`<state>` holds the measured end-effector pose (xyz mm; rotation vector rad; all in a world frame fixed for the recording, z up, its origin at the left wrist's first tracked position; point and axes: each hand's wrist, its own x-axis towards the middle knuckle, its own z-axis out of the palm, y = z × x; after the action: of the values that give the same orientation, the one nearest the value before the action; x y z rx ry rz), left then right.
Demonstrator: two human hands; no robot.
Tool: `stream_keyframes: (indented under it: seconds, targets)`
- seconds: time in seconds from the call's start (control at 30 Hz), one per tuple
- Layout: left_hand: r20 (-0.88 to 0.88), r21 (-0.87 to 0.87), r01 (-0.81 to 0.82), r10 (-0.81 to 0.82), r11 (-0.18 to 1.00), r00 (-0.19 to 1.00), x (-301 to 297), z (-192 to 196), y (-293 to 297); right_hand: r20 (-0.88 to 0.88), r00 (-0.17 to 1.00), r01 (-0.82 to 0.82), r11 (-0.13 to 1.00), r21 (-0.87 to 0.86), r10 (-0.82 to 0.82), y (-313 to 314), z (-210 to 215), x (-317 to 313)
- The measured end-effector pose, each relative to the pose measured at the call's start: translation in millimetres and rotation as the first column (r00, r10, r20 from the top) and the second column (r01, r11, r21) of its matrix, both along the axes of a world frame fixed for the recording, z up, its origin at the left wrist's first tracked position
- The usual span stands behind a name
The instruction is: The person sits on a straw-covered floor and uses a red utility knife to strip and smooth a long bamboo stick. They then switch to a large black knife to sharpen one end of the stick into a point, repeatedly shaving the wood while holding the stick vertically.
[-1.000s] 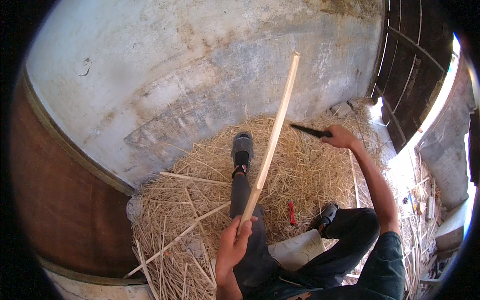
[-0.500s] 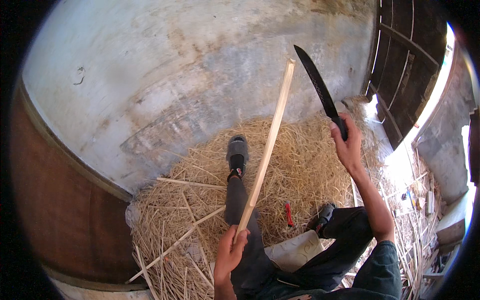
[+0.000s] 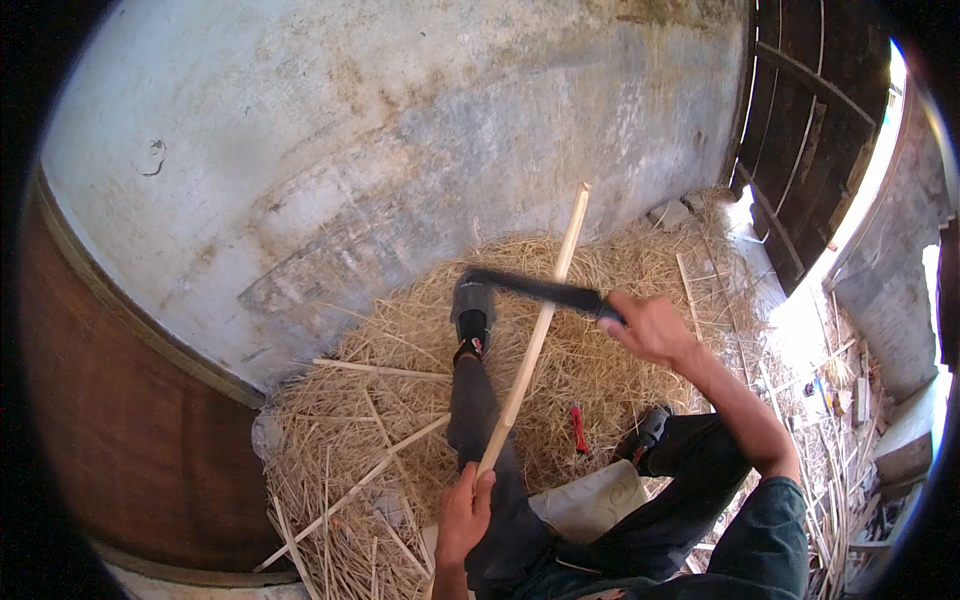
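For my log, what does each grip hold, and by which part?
Left grip: pale stick, by its lower end. Right grip: black knife, by its handle.

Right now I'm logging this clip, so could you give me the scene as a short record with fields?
Left hand: grips the lower part of a pale wooden stick
Right hand: grips a black knife by its handle
Crossing: knife passes in front of stick; contact unclear
Floor litter: straw-like shavings
Also there: small red object, kind unclear
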<state>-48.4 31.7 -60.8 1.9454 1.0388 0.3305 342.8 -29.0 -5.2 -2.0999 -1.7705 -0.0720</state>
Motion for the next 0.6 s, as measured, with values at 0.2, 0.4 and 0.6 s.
stream_keyframes:
  seconds: [0.2,0.4,0.6]
  targets:
    - [-0.062,0.123,0.044,-0.037,0.991,0.997,-22.1,-18.6,-8.2,0.027,0.916,0.398,0.914,0.075,-0.401,15.5,-28.6,69.3]
    - [-0.017,-0.151,0.024,-0.027,0.988,0.999,-45.0,-27.1,-8.4,-0.178,0.871,0.491,0.802,0.339,-0.458,-8.3,-10.2,87.2]
    - [0.216,-0.458,0.101,0.0,0.883,0.976,-26.5,-38.8,0.6,0.04,0.994,-0.103,0.99,0.097,0.1,-5.9,-30.1,10.3]
